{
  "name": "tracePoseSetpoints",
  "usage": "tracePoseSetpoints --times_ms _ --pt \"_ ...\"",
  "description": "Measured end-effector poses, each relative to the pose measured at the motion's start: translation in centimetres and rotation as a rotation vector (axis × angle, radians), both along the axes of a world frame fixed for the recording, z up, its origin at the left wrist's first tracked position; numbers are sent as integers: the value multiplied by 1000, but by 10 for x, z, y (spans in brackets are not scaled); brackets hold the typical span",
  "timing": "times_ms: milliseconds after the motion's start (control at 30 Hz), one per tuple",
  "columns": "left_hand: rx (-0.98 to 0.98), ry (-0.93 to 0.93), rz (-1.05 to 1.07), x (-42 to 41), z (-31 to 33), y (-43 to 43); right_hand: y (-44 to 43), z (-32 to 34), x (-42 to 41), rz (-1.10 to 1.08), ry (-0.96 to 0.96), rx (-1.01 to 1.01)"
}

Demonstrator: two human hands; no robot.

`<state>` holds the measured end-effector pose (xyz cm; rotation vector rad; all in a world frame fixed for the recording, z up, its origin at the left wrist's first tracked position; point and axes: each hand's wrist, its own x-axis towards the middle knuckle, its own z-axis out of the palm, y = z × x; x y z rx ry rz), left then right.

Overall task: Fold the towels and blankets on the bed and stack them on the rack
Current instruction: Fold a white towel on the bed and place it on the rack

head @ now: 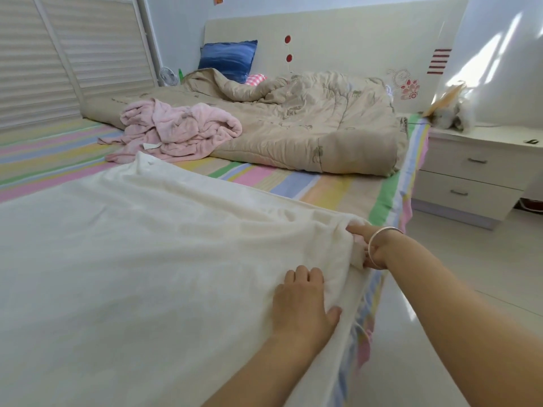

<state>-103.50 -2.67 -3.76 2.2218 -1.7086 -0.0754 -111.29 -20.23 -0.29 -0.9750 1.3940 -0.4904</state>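
A large white blanket (147,259) lies spread flat over the near part of the bed. My left hand (304,301) lies on its right edge near the bed's side, with the fingertips curled over the cloth. My right hand (368,248), with a silver bangle on the wrist, pinches the blanket's corner just beyond the left hand. A crumpled pink towel (176,127) lies further up the bed. Behind it a beige quilt (308,118) is bunched up near the headboard.
The bed has a pastel striped sheet (293,183). A blue pillow (229,58) leans on the headboard. A white nightstand (476,168) with drawers stands right of the bed, on a glossy white floor. A louvred wardrobe door (44,54) is at left.
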Motion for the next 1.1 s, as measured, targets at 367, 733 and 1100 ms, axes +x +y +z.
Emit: tracePoseSetpoints --times_ms 367,733,1100 --pt "-106 569 62 27 -6 -7 -31 -24 -20 -14 93 -71" --pt "-161 244 188 57 23 -103 -29 -21 -14 73 47 -123" --pt "350 45 117 140 23 -196 -55 -38 -8 156 190 -358"
